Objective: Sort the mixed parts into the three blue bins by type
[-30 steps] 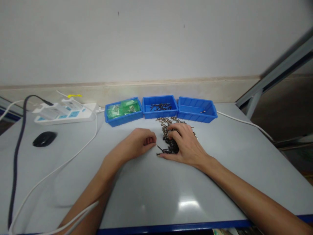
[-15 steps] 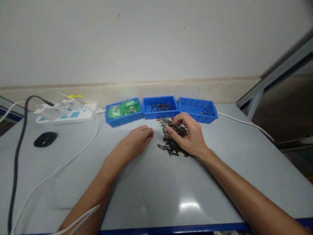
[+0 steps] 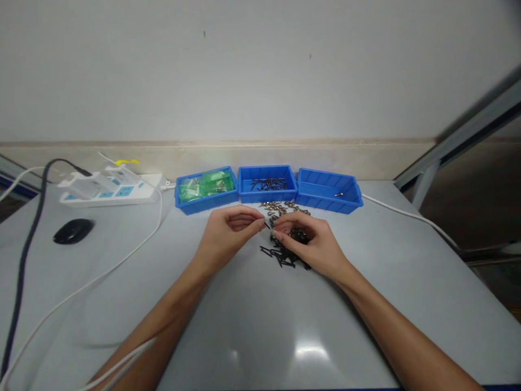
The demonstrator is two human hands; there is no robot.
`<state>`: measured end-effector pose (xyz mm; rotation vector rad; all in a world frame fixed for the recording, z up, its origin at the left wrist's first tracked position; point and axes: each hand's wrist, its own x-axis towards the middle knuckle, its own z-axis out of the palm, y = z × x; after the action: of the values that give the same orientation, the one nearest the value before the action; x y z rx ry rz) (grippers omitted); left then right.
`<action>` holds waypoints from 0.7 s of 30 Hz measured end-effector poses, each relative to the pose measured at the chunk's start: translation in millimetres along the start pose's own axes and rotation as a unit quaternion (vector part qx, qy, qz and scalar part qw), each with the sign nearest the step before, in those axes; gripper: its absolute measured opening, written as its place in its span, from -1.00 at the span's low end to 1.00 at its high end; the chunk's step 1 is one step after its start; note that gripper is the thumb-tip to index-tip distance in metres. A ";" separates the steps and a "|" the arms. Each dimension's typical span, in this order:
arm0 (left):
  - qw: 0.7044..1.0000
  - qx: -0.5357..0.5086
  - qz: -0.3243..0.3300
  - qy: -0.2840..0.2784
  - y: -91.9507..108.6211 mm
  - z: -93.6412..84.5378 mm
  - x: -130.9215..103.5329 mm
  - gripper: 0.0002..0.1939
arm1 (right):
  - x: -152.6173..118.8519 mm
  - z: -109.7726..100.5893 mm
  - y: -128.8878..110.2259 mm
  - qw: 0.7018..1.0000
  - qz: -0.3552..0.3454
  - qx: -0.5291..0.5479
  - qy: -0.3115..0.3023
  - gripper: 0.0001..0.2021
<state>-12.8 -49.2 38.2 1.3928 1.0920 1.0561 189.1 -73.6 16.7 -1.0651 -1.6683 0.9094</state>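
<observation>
My left hand [image 3: 230, 232] pinches one end of a small dark screw [image 3: 267, 224] between thumb and fingers. The tips of my right hand [image 3: 313, 239] are pinched together at the screw's other end, over the left side of a loose pile. Black screws [image 3: 280, 255] make up the near part of this pile, partly covered by my right hand. Shinier bronze-coloured screws or similar small hardware [image 3: 274, 207] lie at its far side. Behind the pile, the middle blue bin [image 3: 266, 194] contains several dark screws [image 3: 271, 184].
The left blue bin [image 3: 207, 203] contains green plastic packets [image 3: 217, 184]; the right blue bin [image 3: 329, 203] has one small screw-like piece [image 3: 338, 194]. A white power strip [image 3: 114, 200], a black mouse [image 3: 73, 231] and a white cable [image 3: 109, 275] occupy the table's left side.
My left hand has risen, turned and moved right, bringing its thumb and fingers up to the right fingertips. My right hand has shifted slightly down and left, and a screw now shows between the hands.
</observation>
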 end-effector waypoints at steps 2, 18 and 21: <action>1.000 -0.024 -0.015 0.004 1.4 0.6 -0.3 -0.75 | 1.1 3.3 1.7 0.997 0.029 0.078 0.000 -0.80; 0.943 0.278 0.102 -0.152 -2.3 -20.1 1.8 -0.69 | 27.3 -4.4 1.3 0.978 0.094 0.168 0.080 -0.77; 0.894 0.353 0.141 -0.237 -5.2 -24.9 2.2 -0.74 | 41.8 -8.6 -2.5 0.983 0.036 0.157 0.087 -0.63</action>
<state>-37.1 -41.7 35.2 2.3031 0.9501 0.4450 188.4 -34.7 34.3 -0.9623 -1.2982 1.0552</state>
